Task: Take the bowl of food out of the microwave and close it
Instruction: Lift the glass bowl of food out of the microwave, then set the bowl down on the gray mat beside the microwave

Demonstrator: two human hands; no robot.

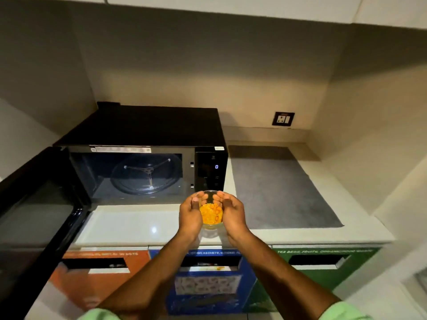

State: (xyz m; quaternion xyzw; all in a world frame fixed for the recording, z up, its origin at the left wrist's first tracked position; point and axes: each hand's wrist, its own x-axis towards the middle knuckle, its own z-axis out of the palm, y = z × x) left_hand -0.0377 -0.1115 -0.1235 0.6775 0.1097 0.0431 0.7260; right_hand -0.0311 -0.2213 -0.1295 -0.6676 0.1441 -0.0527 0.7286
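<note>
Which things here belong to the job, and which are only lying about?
Job: clear glass bowl of yellow food, left hand, right hand, black microwave, its open door.

Lying about: grey mat, wall socket, coloured waste bins.

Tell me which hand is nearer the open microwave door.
Left. The left hand cups the bowl on the side toward the microwave door; the right hand cups the bowl's far side, toward the grey mat.
</note>
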